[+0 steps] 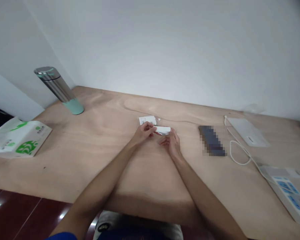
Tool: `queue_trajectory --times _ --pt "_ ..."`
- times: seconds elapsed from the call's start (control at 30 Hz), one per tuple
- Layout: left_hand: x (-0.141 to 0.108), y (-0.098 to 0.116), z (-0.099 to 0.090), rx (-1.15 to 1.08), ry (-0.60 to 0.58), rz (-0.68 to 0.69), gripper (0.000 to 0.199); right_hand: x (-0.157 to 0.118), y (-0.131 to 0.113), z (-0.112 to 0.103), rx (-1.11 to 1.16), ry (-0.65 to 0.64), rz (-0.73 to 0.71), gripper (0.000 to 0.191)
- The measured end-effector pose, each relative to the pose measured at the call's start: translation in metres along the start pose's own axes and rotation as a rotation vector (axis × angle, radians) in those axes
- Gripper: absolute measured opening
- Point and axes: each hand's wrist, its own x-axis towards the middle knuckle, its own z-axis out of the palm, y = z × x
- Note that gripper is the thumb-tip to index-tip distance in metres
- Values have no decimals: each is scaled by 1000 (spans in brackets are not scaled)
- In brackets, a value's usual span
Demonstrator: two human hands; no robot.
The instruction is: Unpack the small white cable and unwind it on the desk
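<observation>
Near the middle of the wooden table [95,140], a small white flat item [163,129] is held between my two hands. My left hand [143,133] pinches its left end with thumb and fingers. At its right end, my right hand [173,141] grips with the thumb and a finger, while the lower fingers are curled loosely below. A shiny, clear edge shows under the white item. Just behind my left hand lies a white packet [147,119] with small dark print, partly hidden by the fingers. A tiny white piece [159,119] rests beside the packet.
A steel and mint-green bottle [61,90] stands at the back left, near a white and green tissue pack [22,138]. To the right are a blurred dark phone [212,140], a white cable [240,163], a translucent sleeve [248,132] and a blue-and-white package [287,191].
</observation>
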Motion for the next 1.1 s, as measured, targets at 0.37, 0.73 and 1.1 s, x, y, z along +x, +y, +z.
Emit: queue_trajectory --times 0.37,0.73,1.1 --pt "0 -8 -3 90 -30 40 37 -3 -3 0 -109 -12 7 61" --pt "1 -10 -2 92 -62 118 32 -1 1 1 -115 -1 -2 61" --pt "-1 -10 -1 110 -38 89 35 1 3 1 -113 21 -9 50"
